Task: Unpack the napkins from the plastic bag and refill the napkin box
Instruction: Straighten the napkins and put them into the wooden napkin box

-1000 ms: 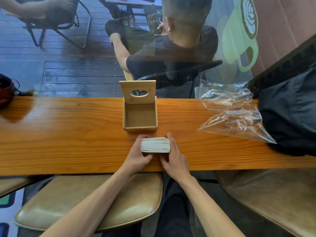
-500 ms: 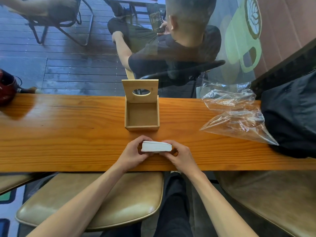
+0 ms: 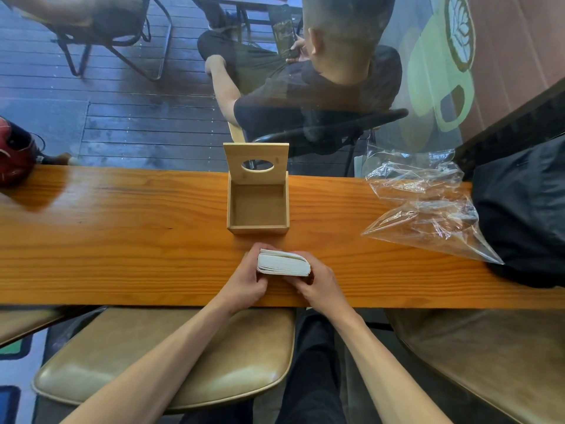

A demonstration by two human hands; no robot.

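A white stack of napkins [image 3: 282, 263] is gripped from both sides just above the wooden counter [image 3: 122, 234], its folded edges facing me. My left hand [image 3: 246, 281] clasps its left end and my right hand [image 3: 318, 283] its right end. Directly behind the stack stands the wooden napkin box [image 3: 258, 229], empty, with its hinged lid [image 3: 256, 154] raised upright and showing an oval slot. The clear plastic bag [image 3: 425, 209] lies crumpled and flat on the counter to the right.
A black bag [image 3: 526, 209] rests at the counter's right end, touching the plastic bag. A red object [image 3: 13, 151] sits at the far left. Behind the window a person sits on a chair. Tan stools [image 3: 171, 359] stand below the counter.
Both hands have closed around the napkin stack and tilted it, so its edges now face me. The stack stays in front of the box.
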